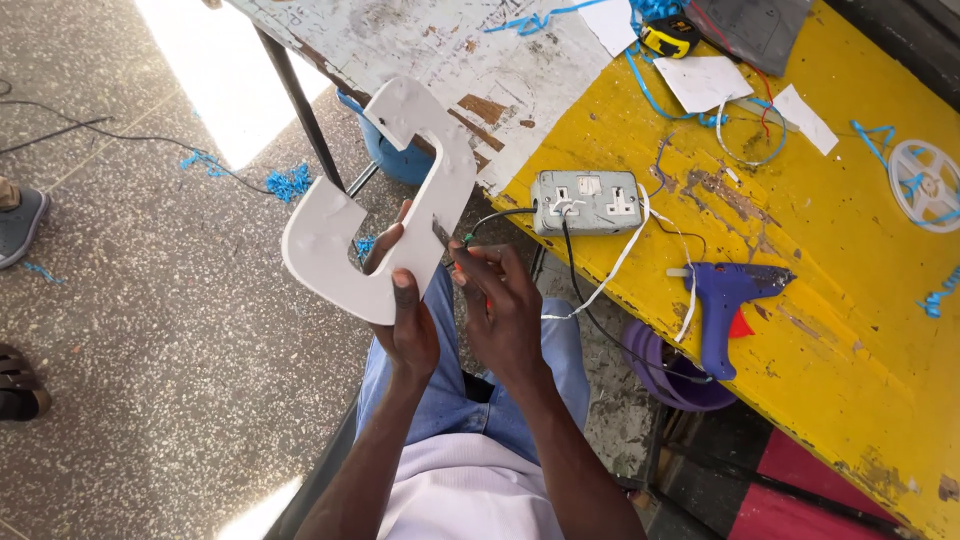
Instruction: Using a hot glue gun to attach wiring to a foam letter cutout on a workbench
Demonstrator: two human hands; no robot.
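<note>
While the head camera looks down over the person's lap, the left hand (408, 325) holds a white C-shaped cutout (385, 200) up above the knees, off the near-left edge of the yellow surface (850, 330); its grip is closed on the lower arm of the shape, thumb on the front face and fingers behind. The right hand (500, 315) sits just beside it, its grip pinched shut on a small blade tool (443, 235) whose tip touches the inner edge of the cutout. On the yellow surface, a grey socket box (588, 202) lies near the left edge with a black cable and a white cable running from it. A blue glue gun (728, 305) lies near the front edge, well apart from both hands. White paper scraps (705, 82) and blue strips lie toward the far edge, and a white reel (925, 183) rests at the right edge. Blue shreds (290, 183) are scattered on the speckled floor.
</note>
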